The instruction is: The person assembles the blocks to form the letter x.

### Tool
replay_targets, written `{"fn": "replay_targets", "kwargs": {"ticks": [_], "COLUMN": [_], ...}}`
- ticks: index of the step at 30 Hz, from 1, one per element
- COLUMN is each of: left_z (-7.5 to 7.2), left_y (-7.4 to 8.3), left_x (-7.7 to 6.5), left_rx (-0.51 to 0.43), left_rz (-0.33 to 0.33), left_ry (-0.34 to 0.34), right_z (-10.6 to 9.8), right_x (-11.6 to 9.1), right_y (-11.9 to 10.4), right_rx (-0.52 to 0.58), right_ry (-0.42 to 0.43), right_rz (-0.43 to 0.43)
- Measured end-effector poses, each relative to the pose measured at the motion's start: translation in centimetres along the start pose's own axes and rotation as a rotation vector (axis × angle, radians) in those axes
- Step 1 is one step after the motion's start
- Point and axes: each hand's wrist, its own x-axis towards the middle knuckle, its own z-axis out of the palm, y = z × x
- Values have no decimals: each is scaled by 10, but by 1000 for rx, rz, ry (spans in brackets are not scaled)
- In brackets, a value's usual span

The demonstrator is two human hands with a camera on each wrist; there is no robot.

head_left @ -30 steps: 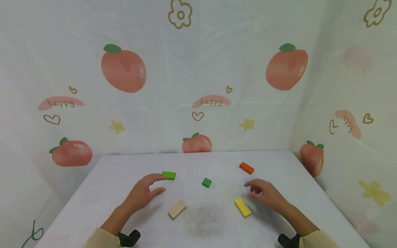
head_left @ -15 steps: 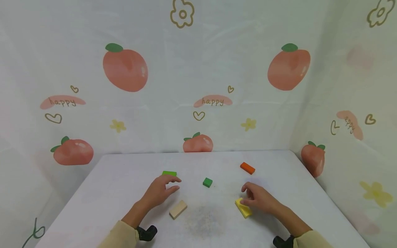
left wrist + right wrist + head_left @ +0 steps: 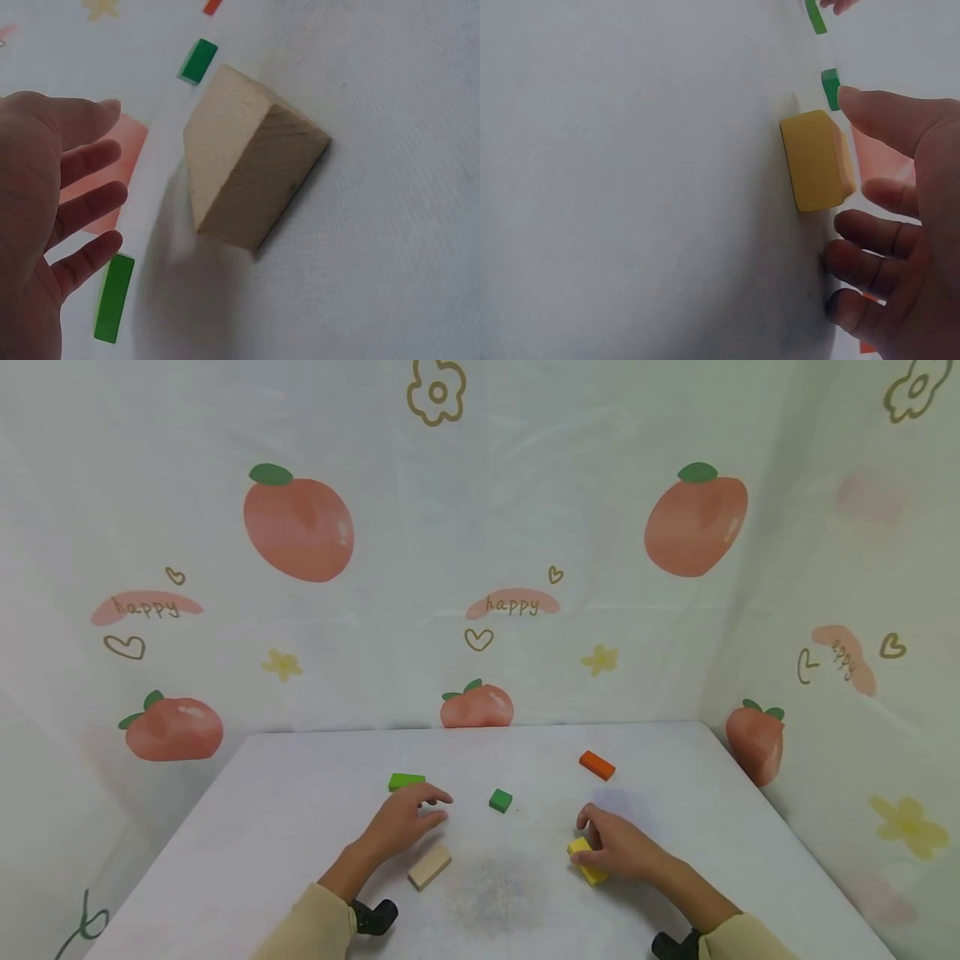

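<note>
My left hand [image 3: 405, 820] hovers above the table between a light green block [image 3: 405, 781] and a plain wooden block [image 3: 430, 868]. Its fingers are loosely bent and hold nothing; in the left wrist view the wooden block [image 3: 244, 161] lies apart from them. Over a yellow block [image 3: 592, 874] is my right hand [image 3: 626, 847], partly hiding it in the head view. Seen from the right wrist, thumb and fingers are spread near the yellow block [image 3: 810, 161] without gripping it. Whether any fingertip touches it, I cannot tell.
A small dark green block [image 3: 500, 801] lies between the hands, farther back. An orange block [image 3: 597, 765] sits at the back right of the white table [image 3: 300, 777]. Behind the table hangs a fruit-printed curtain [image 3: 397, 543].
My left hand has moved right, from beside the light green block toward the dark green one. My right hand has come left and nearer, over the yellow block. The blocks have stayed put.
</note>
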Motion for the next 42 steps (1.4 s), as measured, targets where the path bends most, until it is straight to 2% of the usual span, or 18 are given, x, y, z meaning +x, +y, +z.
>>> {"fn": "replay_targets", "kwargs": {"ticks": [5,14,27,31,36,42], "left_z": [5,19,36,41,46,51], "left_y": [3,5,11,14,19,21], "left_x": [5,15,26,28,30,32], "left_rx": [-20,-60,-117,-139,-149,-154], "left_rz": [-28,-14,-57,-64,-67,-92], "left_ry": [-41,-49,-74,-78,-77,-58], "right_z": [1,-2,-10,-12,-15,-19], "right_x": [-1,-5,1,4,8,13], "right_y": [-2,-11,-20,-24,-29,-35], "right_rx": [-27,-77,-149,-178,-234,-274], "right_ry": [-21,-77,-131,-145,-136,-110], "right_rz": [10,35,-76,-85,-72,-107]}}
